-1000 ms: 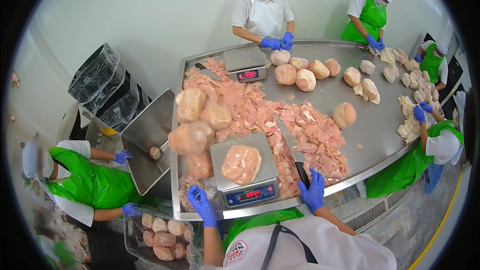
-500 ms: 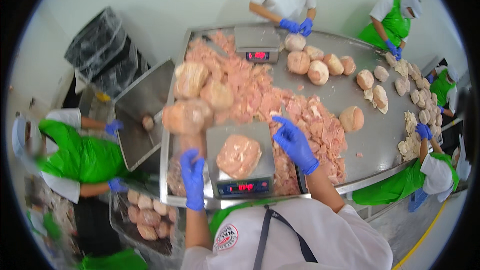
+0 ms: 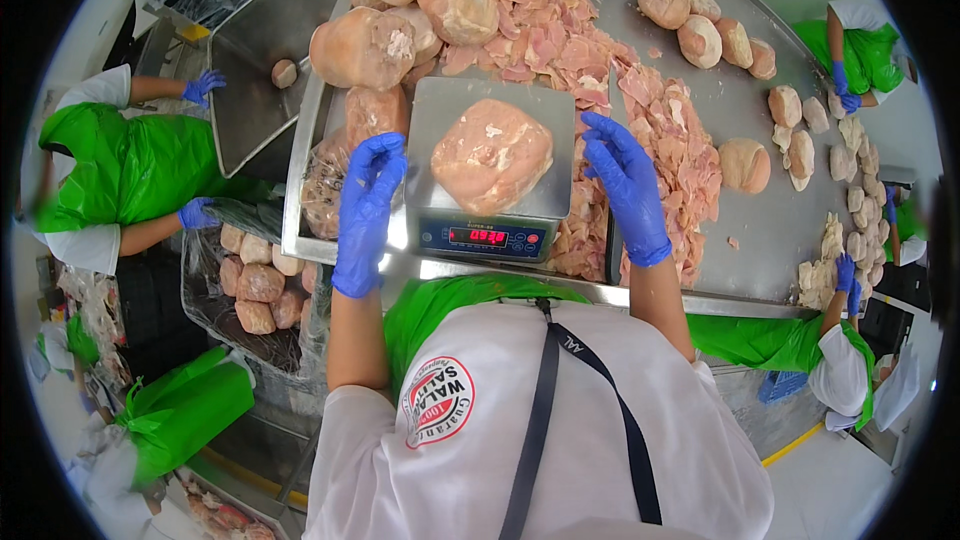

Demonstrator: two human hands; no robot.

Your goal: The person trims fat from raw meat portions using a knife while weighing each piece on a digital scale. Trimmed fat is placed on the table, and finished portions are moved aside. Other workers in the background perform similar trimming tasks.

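Note:
A rounded lump of pale pink meat [image 3: 490, 155] rests on the steel plate of a digital scale [image 3: 420, 125] with a lit red display. My left hand [image 3: 368, 215], blue-gloved, hovers at the scale's left side with curled fingers apart and nothing in them. On the other side my right hand [image 3: 630, 188], gloved alike, is raised with its fingers spread, touching neither scale nor meat. Partly under it lies a long narrow tool [image 3: 613, 115], seemingly a knife with a dark handle. Loose meat slices [image 3: 660, 110] are heaped around there.
Larger meat pieces [image 3: 365, 48] are piled beyond the scale on the steel table [image 3: 700, 250]. Trimmed lumps [image 3: 745, 165] lie to the right. A steel bin [image 3: 240, 70] and a lined crate of meat [image 3: 210, 310] stand left. Co-workers in green aprons [image 3: 135, 155] surround the table.
My view has tilted down, so the table appears higher in it. My right hand has drawn back from over the slices to beside the scale. The meat stays on the scale; its display reading differs.

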